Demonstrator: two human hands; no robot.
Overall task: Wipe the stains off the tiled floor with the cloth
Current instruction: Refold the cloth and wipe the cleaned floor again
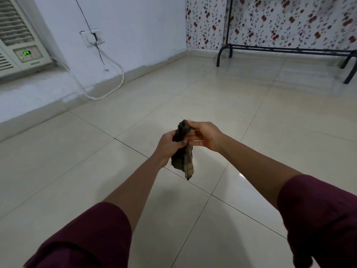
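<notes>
A dark brown checked cloth (183, 161) hangs bunched in the air above the cream tiled floor (77, 171). My left hand (168, 146) grips its middle from the left. My right hand (204, 135) pinches its top end from the right. The lower end of the cloth dangles free below both hands. Dark grout lines cross the glossy tiles under my arms. I cannot make out any distinct stain on the tiles.
An air conditioner (21, 45) sits low at the far left, with a white hose (108, 93) looping onto the floor. A wall socket (92, 37) with wires is beside it. A black metal stand (286, 49) and a floral curtain (280, 20) are at the back right.
</notes>
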